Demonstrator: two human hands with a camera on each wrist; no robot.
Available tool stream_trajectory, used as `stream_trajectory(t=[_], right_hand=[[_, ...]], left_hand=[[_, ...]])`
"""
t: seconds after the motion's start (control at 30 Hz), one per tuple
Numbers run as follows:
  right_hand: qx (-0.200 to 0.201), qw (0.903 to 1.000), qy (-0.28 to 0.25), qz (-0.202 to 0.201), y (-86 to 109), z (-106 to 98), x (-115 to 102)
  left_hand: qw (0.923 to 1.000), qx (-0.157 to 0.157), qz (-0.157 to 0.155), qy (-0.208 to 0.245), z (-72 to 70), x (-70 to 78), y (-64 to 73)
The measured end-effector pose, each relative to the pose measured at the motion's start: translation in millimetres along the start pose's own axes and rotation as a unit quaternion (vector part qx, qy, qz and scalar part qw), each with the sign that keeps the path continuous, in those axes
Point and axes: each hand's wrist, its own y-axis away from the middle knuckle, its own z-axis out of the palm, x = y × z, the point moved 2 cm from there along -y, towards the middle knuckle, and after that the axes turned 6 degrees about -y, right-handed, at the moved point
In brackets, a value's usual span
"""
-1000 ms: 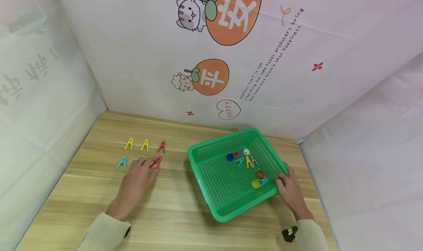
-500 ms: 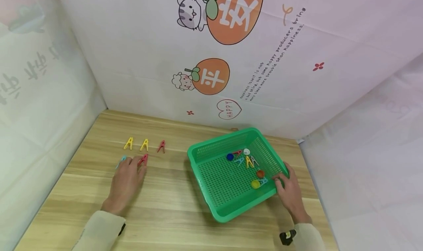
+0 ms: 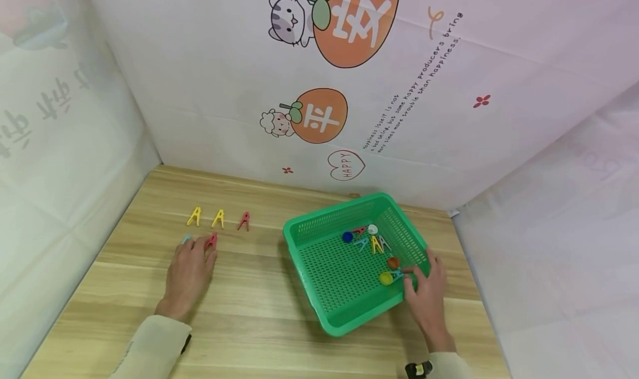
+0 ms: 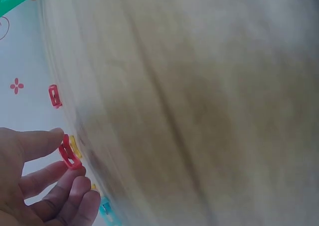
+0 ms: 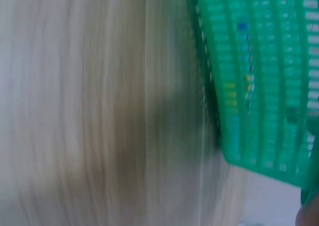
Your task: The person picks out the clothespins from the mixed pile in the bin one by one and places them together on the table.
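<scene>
Between thumb and fingers my left hand (image 3: 188, 273) pinches a small red clothespin (image 3: 212, 241); the left wrist view shows the red clothespin (image 4: 69, 152) at the fingertips. A light blue clothespin (image 3: 187, 238) lies mostly hidden behind that hand. My right hand (image 3: 426, 293) is at the near right corner of a green basket (image 3: 344, 328), thumb and index finger reaching over the rim. These fingertips are close to a blue clothespin (image 3: 397, 274) inside; contact or grip cannot be made out. In the right wrist view only a fingertip (image 5: 309, 215) shows beside the basket.
Two yellow clothespins (image 3: 218, 218) and a red clothespin (image 3: 243, 221) stand in a row on the wooden table (image 3: 249, 312). Inside the basket are a blue cap (image 3: 347, 237), white cap (image 3: 372, 229), orange cap (image 3: 393, 262), yellow cap (image 3: 386, 278) and several clothespins. White printed cloth walls surround the table.
My left hand has moved left with the red clothespin, towards the light blue one. The right hand has shifted left at the basket's corner, its fingers further inside. The basket has stayed put.
</scene>
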Motion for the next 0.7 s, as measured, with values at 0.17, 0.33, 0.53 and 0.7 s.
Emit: stream_trajectory(t=[0.17,0.33,0.53,0.7], right_hand=[[0.023,0.9989,0.011,0.039,5.3,5.0,-17.3],[0.025,0.9934,-0.008,0.112,9.8,7.4,-30.8],[0.007,0.9912,-0.013,0.132,11.7,6.9,-34.1],[-0.019,0.9908,-0.016,0.133,12.4,3.8,-32.3]], left_hand=[[0.9999,-0.008,-0.006,-0.001,2.2,-3.7,-0.8],[0.9999,-0.011,-0.006,-0.008,3.9,-5.6,-2.0],[0.9997,-0.003,-0.002,-0.025,4.6,-6.1,-3.0],[0.9994,-0.011,-0.006,-0.033,4.0,-6.4,-2.1]])
